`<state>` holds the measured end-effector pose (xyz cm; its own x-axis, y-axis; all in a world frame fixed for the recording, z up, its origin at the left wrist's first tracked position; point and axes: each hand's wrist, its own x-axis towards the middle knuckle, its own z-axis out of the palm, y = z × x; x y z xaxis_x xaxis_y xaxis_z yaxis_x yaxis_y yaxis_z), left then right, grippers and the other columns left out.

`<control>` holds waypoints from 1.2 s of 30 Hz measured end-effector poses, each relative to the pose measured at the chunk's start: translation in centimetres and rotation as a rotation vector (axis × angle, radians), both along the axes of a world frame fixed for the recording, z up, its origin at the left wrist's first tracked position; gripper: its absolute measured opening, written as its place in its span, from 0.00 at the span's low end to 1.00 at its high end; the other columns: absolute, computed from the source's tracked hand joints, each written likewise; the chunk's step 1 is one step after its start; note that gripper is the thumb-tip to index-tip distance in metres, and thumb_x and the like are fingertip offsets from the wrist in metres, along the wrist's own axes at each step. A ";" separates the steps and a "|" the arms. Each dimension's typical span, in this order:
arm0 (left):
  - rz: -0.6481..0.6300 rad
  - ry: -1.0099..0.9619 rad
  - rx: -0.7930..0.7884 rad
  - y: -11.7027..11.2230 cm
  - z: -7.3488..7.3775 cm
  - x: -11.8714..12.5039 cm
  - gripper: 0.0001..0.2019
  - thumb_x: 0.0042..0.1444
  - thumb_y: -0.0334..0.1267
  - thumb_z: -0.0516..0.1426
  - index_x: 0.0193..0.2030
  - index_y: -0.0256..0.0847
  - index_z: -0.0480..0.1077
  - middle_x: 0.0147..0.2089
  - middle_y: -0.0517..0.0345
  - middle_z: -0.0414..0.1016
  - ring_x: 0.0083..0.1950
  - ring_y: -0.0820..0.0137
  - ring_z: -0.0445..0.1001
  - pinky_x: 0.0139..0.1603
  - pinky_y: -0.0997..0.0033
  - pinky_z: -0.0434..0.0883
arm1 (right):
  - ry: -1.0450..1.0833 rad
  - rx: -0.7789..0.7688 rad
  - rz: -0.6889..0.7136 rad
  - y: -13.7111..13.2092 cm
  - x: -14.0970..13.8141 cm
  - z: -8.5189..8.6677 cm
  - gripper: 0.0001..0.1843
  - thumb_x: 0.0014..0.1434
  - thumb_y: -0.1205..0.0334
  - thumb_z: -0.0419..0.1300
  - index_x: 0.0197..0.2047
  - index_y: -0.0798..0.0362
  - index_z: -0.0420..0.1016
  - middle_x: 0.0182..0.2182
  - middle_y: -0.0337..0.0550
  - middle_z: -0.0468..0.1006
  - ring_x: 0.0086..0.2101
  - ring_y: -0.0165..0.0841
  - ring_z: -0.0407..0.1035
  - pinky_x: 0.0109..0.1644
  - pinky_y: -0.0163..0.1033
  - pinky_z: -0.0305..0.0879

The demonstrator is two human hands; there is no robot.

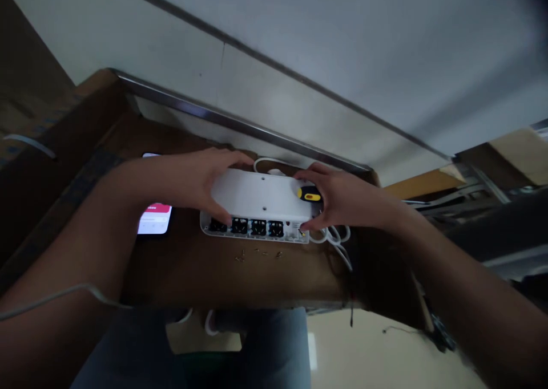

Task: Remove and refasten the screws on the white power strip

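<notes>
A white power strip (252, 239) lies on the brown surface, with a row of black sockets (258, 227) exposed along its near side. Its white cover (248, 192) sits shifted toward the wall, two dark screw holes showing in it. My left hand (209, 181) grips the cover's left end, thumb on the near edge. Closed round the right end of the cover is my right hand (331, 192), its thumb close to the strip's wiring end. A black and yellow screwdriver handle (309, 194) shows within the right hand; its other end is hidden there.
Several small screws (261, 254) lie scattered in front of the strip. A lit phone (156, 221) rests under my left forearm. White cable (336, 238) coils at the right. A metal-edged ledge (240, 124) and wall stand behind; a thin cable (85, 287) crosses my left arm.
</notes>
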<state>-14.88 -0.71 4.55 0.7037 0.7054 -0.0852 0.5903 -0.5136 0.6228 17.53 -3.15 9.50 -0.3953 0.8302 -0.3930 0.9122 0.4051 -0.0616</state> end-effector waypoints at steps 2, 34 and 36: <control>-0.001 0.086 0.005 -0.4 -0.5 0.8 0.54 0.43 0.59 0.71 0.77 0.56 0.57 0.75 0.55 0.67 0.70 0.49 0.71 0.64 0.58 0.73 | -0.004 0.011 0.003 -0.6 -0.3 -0.8 0.58 0.42 0.37 0.75 0.73 0.50 0.65 0.63 0.52 0.69 0.47 0.39 0.75 0.57 0.49 0.76; -0.077 0.277 0.109 -2.6 -0.9 2.1 0.38 0.50 0.43 0.65 0.69 0.47 0.65 0.71 0.52 0.69 0.68 0.51 0.72 0.70 0.52 0.70 | 0.099 -0.253 -0.066 -0.1 3.6 -2.4 0.62 0.47 0.37 0.74 0.78 0.51 0.57 0.71 0.48 0.63 0.70 0.46 0.64 0.79 0.53 0.65; -0.073 0.255 0.135 -2.6 -1.4 2.0 0.34 0.49 0.45 0.65 0.65 0.48 0.68 0.69 0.54 0.70 0.67 0.51 0.72 0.68 0.52 0.72 | 0.113 -0.253 -0.082 -0.1 3.7 -2.4 0.65 0.46 0.37 0.74 0.80 0.51 0.53 0.71 0.48 0.63 0.69 0.45 0.66 0.78 0.52 0.66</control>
